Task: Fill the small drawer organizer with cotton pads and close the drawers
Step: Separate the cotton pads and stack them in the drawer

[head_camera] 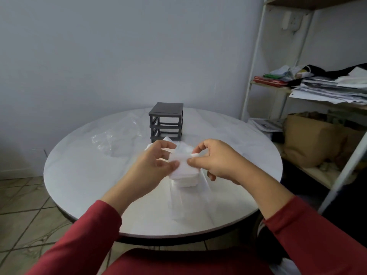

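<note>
A small dark grey drawer organizer (166, 121) stands at the far side of the round white table (89, 167); its slots look open and hollow. In front of it I hold a stack of white square cotton pads (185, 171) just above the tabletop. My left hand (153, 167) pinches the stack's left edge between thumb and fingers. My right hand (216, 161) pinches the top pad at its right corner. More white pads (167, 140) lie behind my hands, near the organizer's base.
A crumpled clear plastic bag (113, 135) lies on the table to the left of the organizer. A white shelf rack (309, 96) with papers, clothes and a brown bag stands to the right. Tiled floor shows at the left.
</note>
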